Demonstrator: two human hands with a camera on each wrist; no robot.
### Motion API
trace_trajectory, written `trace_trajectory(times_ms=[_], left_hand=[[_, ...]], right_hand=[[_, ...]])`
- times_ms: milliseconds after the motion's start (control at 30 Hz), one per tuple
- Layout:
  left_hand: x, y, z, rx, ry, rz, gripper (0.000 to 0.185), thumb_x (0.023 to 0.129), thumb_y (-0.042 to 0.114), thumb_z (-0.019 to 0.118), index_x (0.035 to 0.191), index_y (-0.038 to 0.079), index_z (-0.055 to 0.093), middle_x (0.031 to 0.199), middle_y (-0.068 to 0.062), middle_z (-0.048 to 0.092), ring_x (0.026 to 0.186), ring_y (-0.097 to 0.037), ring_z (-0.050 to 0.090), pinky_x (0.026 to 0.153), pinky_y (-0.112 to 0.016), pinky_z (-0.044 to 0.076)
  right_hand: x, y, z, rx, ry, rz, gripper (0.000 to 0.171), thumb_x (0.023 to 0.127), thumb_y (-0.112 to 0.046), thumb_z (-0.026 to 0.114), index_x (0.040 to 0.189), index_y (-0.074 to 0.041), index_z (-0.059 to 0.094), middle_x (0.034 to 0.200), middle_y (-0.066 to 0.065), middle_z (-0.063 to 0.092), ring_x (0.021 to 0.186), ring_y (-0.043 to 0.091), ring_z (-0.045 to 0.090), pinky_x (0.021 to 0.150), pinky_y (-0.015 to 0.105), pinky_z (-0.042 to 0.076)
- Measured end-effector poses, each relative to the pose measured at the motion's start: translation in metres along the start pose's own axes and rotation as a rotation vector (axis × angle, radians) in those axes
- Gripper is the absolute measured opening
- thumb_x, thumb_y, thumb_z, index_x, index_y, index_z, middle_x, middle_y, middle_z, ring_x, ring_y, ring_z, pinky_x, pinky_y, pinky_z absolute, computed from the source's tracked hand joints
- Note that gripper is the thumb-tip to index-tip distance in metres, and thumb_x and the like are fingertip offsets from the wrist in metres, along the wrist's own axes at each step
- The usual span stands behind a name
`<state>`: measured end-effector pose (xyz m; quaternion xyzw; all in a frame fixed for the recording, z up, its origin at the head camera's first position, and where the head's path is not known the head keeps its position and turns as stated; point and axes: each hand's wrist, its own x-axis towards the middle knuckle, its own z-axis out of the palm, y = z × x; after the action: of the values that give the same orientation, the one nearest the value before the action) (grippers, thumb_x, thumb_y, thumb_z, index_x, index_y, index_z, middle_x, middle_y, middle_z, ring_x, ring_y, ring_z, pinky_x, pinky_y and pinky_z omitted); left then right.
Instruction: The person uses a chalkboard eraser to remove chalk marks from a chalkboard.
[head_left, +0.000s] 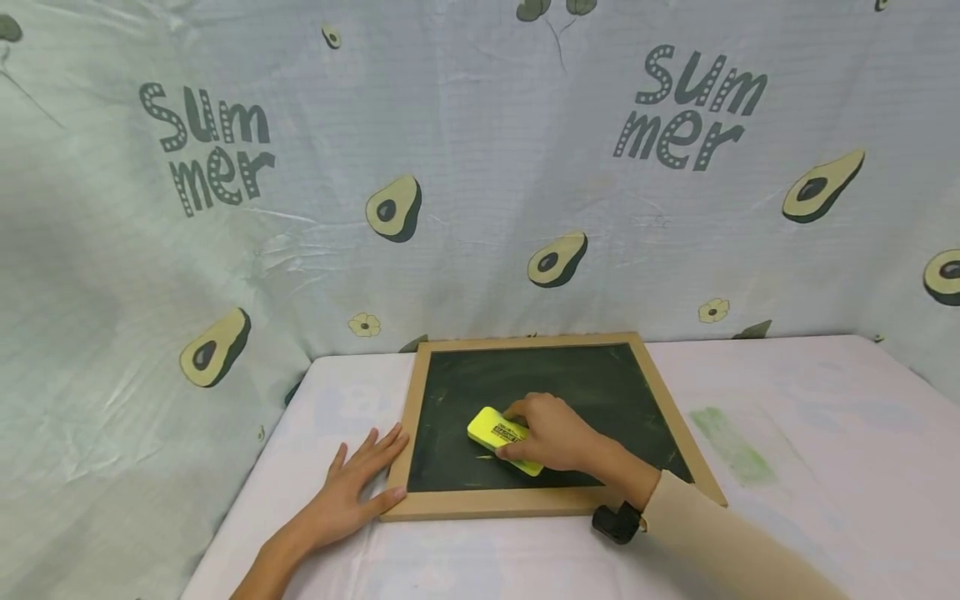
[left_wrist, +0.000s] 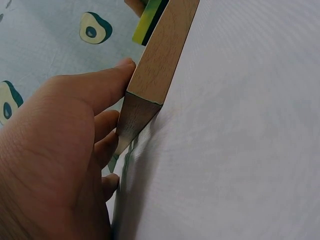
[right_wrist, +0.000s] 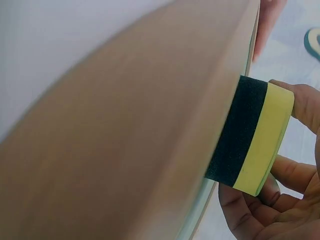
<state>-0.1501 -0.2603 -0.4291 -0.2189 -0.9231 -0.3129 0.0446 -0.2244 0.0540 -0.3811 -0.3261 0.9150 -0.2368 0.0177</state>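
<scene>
A wood-framed chalkboard (head_left: 540,375) lies on the table. My right hand (head_left: 558,433) grips a yellow board eraser (head_left: 498,432) by its sides, over the lower middle of the board. In the right wrist view the eraser's dark felt (right_wrist: 237,130) faces the board's surface. A short yellowish mark (head_left: 485,457) shows on the board just below the eraser. My left hand (head_left: 345,492) rests at the lower left corner of the frame, its fingers spread and the thumb on the wood. The left wrist view shows those fingertips against the wooden frame (left_wrist: 160,50).
A white cloth (head_left: 825,433) covers the table, with a green chalky smear (head_left: 731,446) right of the board. Behind the board hangs a curtain (head_left: 480,167) printed with avocados. A black device (head_left: 617,523) is strapped at my right wrist.
</scene>
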Motion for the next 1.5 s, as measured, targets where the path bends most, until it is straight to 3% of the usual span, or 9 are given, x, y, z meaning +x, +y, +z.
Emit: trace_trajectory(times_ms=[233, 567, 800, 1233, 1367, 1500], left_hand=[[0.003, 0.003, 0.002, 0.021, -0.013, -0.032, 0.067, 0.090, 0.040, 0.062, 0.148, 0.015, 0.039, 0.155, -0.005, 0.028, 0.141, -0.043, 0.015, 0.102, -0.069, -0.004], [-0.001, 0.002, 0.004, 0.015, 0.004, -0.028, 0.065, 0.090, 0.039, 0.063, 0.147, 0.015, 0.041, 0.154, -0.006, 0.030, 0.140, -0.044, 0.017, 0.101, -0.070, -0.002], [0.001, 0.003, 0.002, 0.010, 0.015, 0.011, 0.065, 0.091, 0.037, 0.063, 0.147, 0.013, 0.041, 0.153, -0.007, 0.031, 0.139, -0.046, 0.018, 0.100, -0.072, -0.001], [0.001, 0.003, 0.001, 0.008, 0.009, 0.008, 0.064, 0.090, 0.036, 0.064, 0.147, 0.014, 0.041, 0.153, -0.007, 0.030, 0.139, -0.045, 0.018, 0.100, -0.072, -0.001], [0.001, 0.003, 0.001, 0.016, 0.009, 0.004, 0.065, 0.090, 0.036, 0.063, 0.147, 0.014, 0.041, 0.154, -0.007, 0.030, 0.139, -0.046, 0.018, 0.100, -0.072, -0.001], [0.001, 0.003, 0.001, 0.007, 0.008, 0.005, 0.065, 0.091, 0.036, 0.063, 0.147, 0.013, 0.041, 0.153, -0.008, 0.030, 0.139, -0.046, 0.018, 0.099, -0.072, -0.001]], right_hand=[[0.013, -0.021, 0.011, -0.029, -0.021, -0.048, 0.051, 0.080, -0.040, 0.075, 0.115, -0.003, 0.068, 0.094, 0.000, 0.064, 0.074, 0.009, 0.050, 0.068, 0.031, 0.040], [0.014, -0.026, 0.012, -0.075, -0.088, -0.053, 0.055, 0.079, -0.046, 0.075, 0.121, -0.011, 0.067, 0.094, -0.003, 0.058, 0.074, 0.009, 0.046, 0.061, 0.025, 0.041], [-0.004, -0.002, -0.006, -0.077, -0.082, -0.023, 0.054, 0.078, -0.043, 0.077, 0.121, -0.011, 0.067, 0.088, -0.005, 0.055, 0.072, 0.010, 0.045, 0.058, 0.027, 0.041], [-0.065, 0.077, -0.047, -0.039, 0.025, 0.117, 0.056, 0.077, -0.042, 0.079, 0.117, -0.005, 0.068, 0.087, -0.004, 0.056, 0.074, 0.010, 0.048, 0.062, 0.027, 0.043], [-0.079, 0.087, -0.056, -0.033, 0.037, 0.182, 0.060, 0.076, -0.043, 0.079, 0.118, -0.001, 0.067, 0.090, -0.003, 0.058, 0.077, 0.012, 0.051, 0.064, 0.029, 0.045], [-0.089, 0.090, -0.063, -0.100, 0.044, 0.212, 0.060, 0.076, -0.043, 0.079, 0.116, 0.000, 0.066, 0.093, 0.000, 0.061, 0.078, 0.014, 0.052, 0.065, 0.031, 0.046]])
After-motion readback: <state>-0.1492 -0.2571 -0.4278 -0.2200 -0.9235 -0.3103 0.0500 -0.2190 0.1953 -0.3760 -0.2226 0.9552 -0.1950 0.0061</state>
